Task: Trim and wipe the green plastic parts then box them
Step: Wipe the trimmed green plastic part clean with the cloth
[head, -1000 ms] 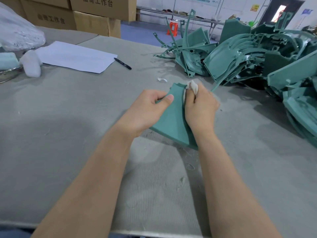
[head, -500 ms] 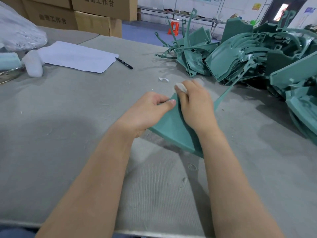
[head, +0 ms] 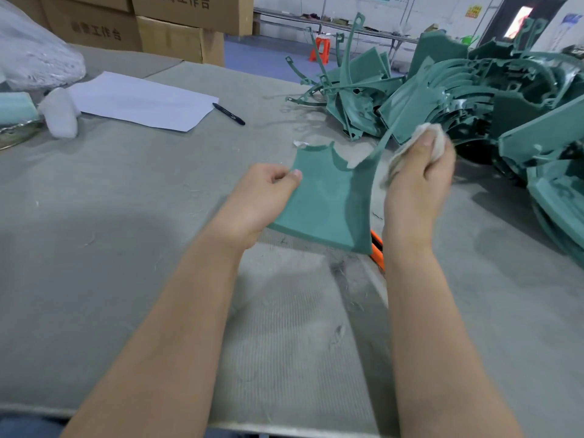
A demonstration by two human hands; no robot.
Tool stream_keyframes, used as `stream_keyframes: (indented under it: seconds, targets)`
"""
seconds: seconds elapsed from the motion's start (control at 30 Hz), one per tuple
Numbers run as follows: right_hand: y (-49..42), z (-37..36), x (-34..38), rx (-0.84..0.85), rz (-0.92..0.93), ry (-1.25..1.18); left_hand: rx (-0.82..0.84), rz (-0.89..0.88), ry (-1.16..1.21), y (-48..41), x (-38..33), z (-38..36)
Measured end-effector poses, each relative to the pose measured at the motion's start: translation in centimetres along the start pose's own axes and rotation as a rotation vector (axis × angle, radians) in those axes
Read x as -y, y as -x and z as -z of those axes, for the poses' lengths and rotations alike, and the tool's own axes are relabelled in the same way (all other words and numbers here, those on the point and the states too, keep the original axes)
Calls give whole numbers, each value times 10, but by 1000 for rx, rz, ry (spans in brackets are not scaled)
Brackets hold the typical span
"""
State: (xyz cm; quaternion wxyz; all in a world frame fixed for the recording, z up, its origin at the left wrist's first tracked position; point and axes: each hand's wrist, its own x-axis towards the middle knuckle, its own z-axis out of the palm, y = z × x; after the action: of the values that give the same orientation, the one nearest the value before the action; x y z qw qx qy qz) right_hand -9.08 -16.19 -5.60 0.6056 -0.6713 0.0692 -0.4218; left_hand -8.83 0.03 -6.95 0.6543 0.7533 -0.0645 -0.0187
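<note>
A: Left hand (head: 262, 200)?
B: Grip pinches the left edge of the green part (head: 325, 203), thumb on top. The part is tilted, low over the table (head: 94, 232).
A: Right hand (head: 417, 191)?
B: Grip curled round a white cloth (head: 410, 137), just beside the part's right edge. Can't tell if they touch.
A: Rest?
B: Pile of green parts (head: 474, 99) far right. Orange tool (head: 377, 248) peeks out under the held part. Paper (head: 142, 102) and pen (head: 229, 113) far left.

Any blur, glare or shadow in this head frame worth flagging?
Head view: the right hand and its cloth are motion-smeared; the left hand and green plastic part are sharp; the doorway is blown out; a soft shadow lies on the table.
</note>
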Motion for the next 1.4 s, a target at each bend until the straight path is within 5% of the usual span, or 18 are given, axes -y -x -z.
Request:
stream_keyframes:
  seconds: [0.1, 0.3, 0.47, 0.53, 0.67, 0.73, 0.8, 0.9, 1.0, 1.2, 1.4]
  targets:
    - [2, -2, -8, 397, -309, 54, 56, -8, 75, 1, 1, 0]
    - [9, 0, -4, 442, -478, -18, 19, -96, 178, 0, 1, 8]
    - [22, -5, 0, 797, -605, 61, -165, -70, 247, -7, 3, 33]
    - [21, -8, 1, 732, -647, -25, -145, 3, 366, -9, 3, 34]
    - [17, -12, -1, 396, -740, -338, 29, 9, 996, -5, -10, 19]
    - [21, -18, 0, 313, -737, -433, 122, -83, 913, -1, -10, -7]
    - [28, -24, 0, 320, -721, -449, 36, -147, 688, 0, -4, -33]
    - [34, -30, -8, 350, -629, -219, -183, -106, 573, -3, -3, -39]
    - [27, -31, -17, 209, -581, -132, -110, -82, 506, -6, 1, -27]
    - [-11, 4, -30, -183, -450, -335, 131, 183, 584, 2, 0, -13]
    - [-31, 32, -30, -140, -479, -677, -6, 293, 477, -2, 3, 10]
